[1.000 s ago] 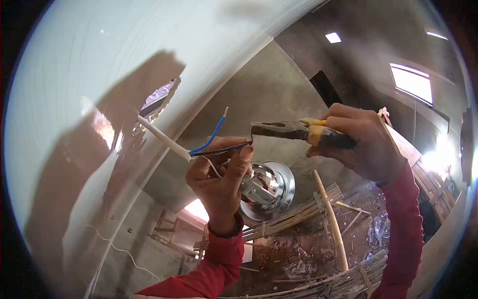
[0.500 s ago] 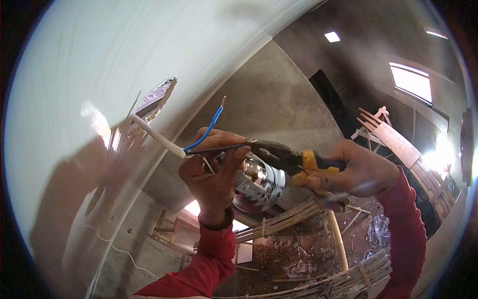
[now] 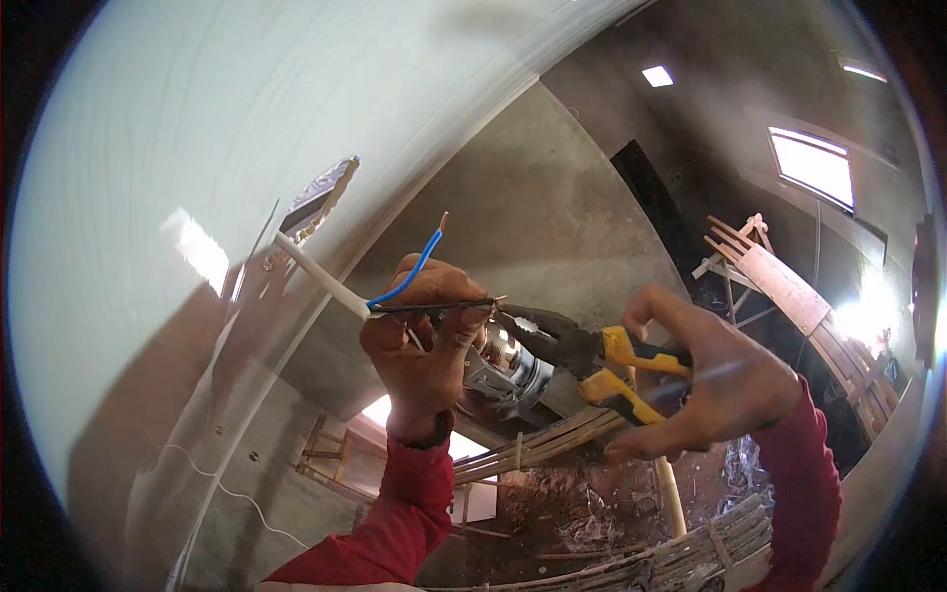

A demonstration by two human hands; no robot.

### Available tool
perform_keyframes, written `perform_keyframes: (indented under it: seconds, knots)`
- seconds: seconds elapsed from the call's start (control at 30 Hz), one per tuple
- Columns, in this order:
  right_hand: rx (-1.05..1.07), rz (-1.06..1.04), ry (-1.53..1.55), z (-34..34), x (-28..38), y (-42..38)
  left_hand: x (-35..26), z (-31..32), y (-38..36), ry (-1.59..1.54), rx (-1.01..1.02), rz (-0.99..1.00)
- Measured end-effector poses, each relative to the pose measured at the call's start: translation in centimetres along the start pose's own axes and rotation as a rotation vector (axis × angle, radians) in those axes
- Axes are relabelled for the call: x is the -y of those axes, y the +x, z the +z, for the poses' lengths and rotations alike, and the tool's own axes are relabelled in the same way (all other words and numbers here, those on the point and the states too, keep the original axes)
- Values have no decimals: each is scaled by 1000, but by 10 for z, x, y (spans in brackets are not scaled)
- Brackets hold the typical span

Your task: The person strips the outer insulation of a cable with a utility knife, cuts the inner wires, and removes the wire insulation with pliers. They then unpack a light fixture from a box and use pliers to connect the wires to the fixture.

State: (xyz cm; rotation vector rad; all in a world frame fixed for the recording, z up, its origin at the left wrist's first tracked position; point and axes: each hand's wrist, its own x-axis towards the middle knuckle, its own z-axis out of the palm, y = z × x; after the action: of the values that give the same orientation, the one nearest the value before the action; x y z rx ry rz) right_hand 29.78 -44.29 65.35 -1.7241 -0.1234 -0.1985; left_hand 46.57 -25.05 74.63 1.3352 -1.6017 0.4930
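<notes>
My left hand [image 3: 419, 335] pinches a black wire [image 3: 459, 305] between thumb and fingers, its bare copper end poking past the fingertips. Above that hand rises a blue wire [image 3: 421, 260] with a stripped copper tip. Both come out of a white cable [image 3: 330, 280] that hangs from a cut-out hole [image 3: 326, 197] in the glossy white panel. In my right hand [image 3: 725, 370] are pliers [image 3: 617, 370] with yellow and black handles, spread apart. Their jaws are right at the black wire's end. Behind my left hand is a shiny round light fitting [image 3: 508, 370], partly hidden.
The white panel [image 3: 197, 109] curves along the upper left. Below are bamboo poles [image 3: 552, 444] and a debris-strewn floor with clear plastic [image 3: 592, 528]. A wooden scaffold [image 3: 789, 286] stands at right, and a thin white cord [image 3: 237, 493] hangs at lower left.
My right hand has opened the pliers' handles, its fingers spreading wider. The black wire's end now shows bare copper. My left hand keeps its pinch almost in place.
</notes>
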Motion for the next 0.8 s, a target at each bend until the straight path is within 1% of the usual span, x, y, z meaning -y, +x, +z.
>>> perform_keyframes:
  seconds: [0.07,0.1,0.17,0.2,0.27,0.3,0.37,0.4,0.47,0.57,0.6,0.67,0.7,0.73,0.8]
  knots:
    - [-159,-411,-20,7,-20,-1,5,-4,-1,18,29,3]
    - [-158,-412,-18,8,-22,0,5,-3,0,20,30,3]
    - [-306,-636,-172,9,-24,0,5,2,-1,-51,12,19]
    - [-307,-637,-172,9,-21,-3,5,3,-1,-52,13,20]
    - [-363,-489,-234,12,-11,-12,4,2,-1,10,-7,0]
    - [-362,-489,-231,16,-14,-10,2,0,-2,12,-5,-2]
    - [-600,-653,-406,22,-20,-3,1,-1,-1,28,-17,-4]
    - [-599,-651,-405,21,-18,-3,3,-1,-1,27,-17,-7]
    - [-828,-717,-777,20,-14,-5,8,-2,-1,106,-11,7]
    - [-863,-736,-852,19,-8,-6,12,-4,-1,95,16,-14]
    - [-863,-735,-854,18,-7,-7,11,-5,-1,94,16,-13]
    - [-613,-680,-660,6,-8,-8,9,-5,0,75,23,4]
    - [-610,-678,-655,-7,-6,-6,11,-6,0,77,25,-1]
    - [-422,-626,-547,-27,-2,-3,14,-9,0,65,53,24]
    - [-261,-350,-56,-35,16,-6,13,-11,1,51,85,50]
